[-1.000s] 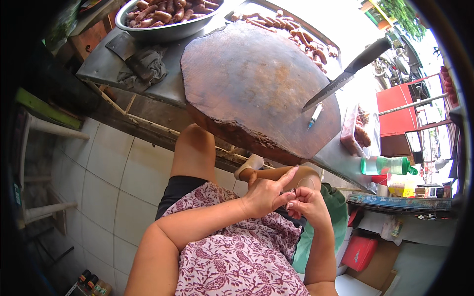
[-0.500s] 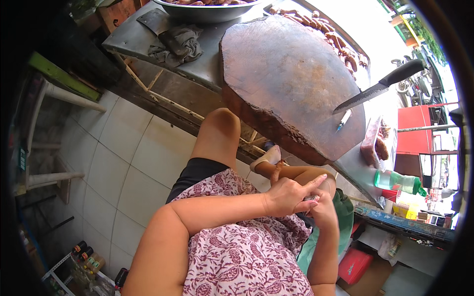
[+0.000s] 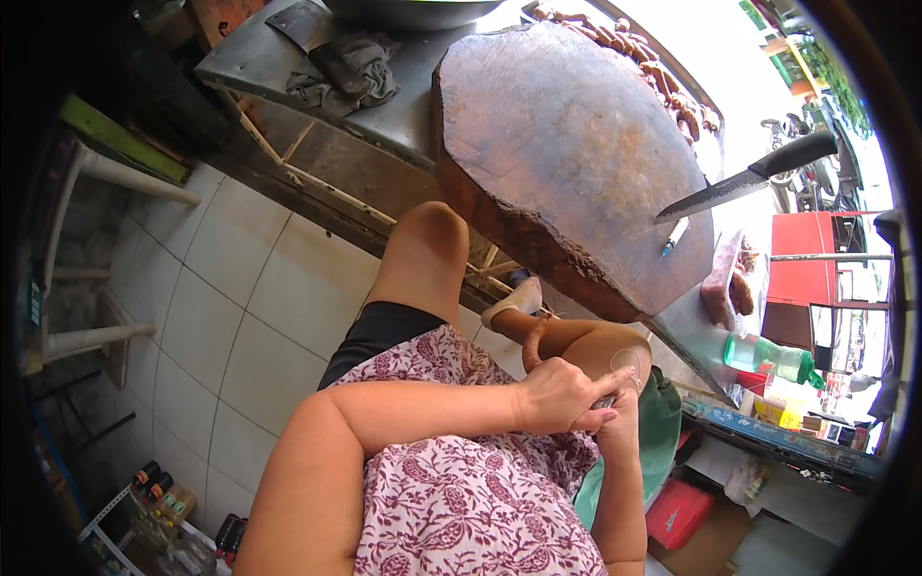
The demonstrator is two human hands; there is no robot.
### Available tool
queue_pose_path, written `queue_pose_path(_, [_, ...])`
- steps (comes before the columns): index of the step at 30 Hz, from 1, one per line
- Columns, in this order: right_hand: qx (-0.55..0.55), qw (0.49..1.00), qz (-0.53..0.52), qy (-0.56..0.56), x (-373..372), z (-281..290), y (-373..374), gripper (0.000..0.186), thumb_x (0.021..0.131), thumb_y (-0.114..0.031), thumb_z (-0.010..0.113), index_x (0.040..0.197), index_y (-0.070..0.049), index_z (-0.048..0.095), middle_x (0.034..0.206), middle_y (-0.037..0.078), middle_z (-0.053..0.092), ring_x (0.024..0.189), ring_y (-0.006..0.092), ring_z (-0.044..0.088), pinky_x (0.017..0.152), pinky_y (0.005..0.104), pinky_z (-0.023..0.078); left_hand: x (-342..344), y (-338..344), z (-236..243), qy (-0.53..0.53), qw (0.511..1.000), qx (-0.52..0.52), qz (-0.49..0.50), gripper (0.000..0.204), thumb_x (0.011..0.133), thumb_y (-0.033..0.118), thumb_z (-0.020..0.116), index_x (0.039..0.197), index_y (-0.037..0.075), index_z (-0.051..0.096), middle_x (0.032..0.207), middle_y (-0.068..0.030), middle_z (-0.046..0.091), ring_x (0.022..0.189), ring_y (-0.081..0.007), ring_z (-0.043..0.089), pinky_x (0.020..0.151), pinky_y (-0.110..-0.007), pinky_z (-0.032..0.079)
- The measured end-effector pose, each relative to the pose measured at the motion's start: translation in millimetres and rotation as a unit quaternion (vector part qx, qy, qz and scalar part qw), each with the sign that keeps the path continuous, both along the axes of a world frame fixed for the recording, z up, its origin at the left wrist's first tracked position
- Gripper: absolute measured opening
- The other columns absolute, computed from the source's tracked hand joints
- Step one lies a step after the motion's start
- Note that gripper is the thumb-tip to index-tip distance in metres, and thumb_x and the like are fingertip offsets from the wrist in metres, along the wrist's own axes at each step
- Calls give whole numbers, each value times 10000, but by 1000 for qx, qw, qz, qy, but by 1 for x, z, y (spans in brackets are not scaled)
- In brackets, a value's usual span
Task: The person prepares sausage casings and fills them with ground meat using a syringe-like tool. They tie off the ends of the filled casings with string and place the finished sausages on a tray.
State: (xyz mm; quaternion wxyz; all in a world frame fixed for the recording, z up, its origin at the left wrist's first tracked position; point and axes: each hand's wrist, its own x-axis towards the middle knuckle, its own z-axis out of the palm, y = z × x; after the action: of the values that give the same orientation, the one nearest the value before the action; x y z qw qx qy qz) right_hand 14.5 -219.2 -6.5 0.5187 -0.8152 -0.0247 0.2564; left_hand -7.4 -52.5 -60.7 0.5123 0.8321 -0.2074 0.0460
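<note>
My left hand is closed around the lower end of a curved brown sausage that sticks up over my lap, its index finger reaching across to my right hand. That hand's fingers are bunched, largely hidden, on something small; a thin pale loop shows above them. Beyond my knees, a thick round wooden block rests on a steel table. A black-handled knife leans over the block beside a syringe-like tube. A tray of sausages lies behind.
A cleaver and grey cloth lie left of the block, a bowl behind them. At right are a pink container and green-capped bottle. A white-framed stool stands left on tiled floor.
The view has shifted, so the block appears farther right. My left index finger, earlier pointing up, has lowered onto my right hand. The sausage now shows more plainly above my left hand.
</note>
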Motion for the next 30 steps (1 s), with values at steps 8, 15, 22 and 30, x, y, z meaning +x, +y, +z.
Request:
queue_pose_path(8, [184, 956, 45, 225, 10, 25, -27, 273, 845, -62, 734, 1063, 62, 627, 880, 111, 692, 773, 164, 683, 697, 274, 560, 3, -7, -3, -41, 997, -62, 20, 650, 923, 506, 560, 1407, 77, 506, 603, -188, 633, 567, -373, 664, 627, -489, 538])
queue_pose_path(15, [41, 995, -68, 65, -15, -9, -3, 153, 773, 34, 613, 920, 32, 656, 772, 1, 652, 639, 57, 558, 541, 221, 440, -4, -3, 0, 9, 999, 32, 28, 586, 937, 500, 519, 1434, 189, 528, 616, -87, 664, 588, -263, 683, 1086, -675, 44])
queue_pose_path(22, [-21, 998, 25, 61, -1, 19, 4, 148, 830, -42, 650, 958, 31, 654, 802, 17, 662, 699, 84, 597, 609, 236, 487, -2, -5, -3, -23, 999, -14, 27, 580, 942, 504, 505, 1437, 203, 529, 624, -94, 666, 613, -279, 685, 1095, -656, 94])
queue_pose_path(30, [-13, 991, -46, 123, -7, 16, -10, 125, 849, -18, 599, 942, 52, 643, 782, 57, 680, 648, 114, 646, 569, 256, 547, -3, -7, -2, 10, 1000, 6, 7, 580, 949, 514, 490, 1441, 209, 522, 628, -103, 658, 626, -281, 685, 1099, -633, 161])
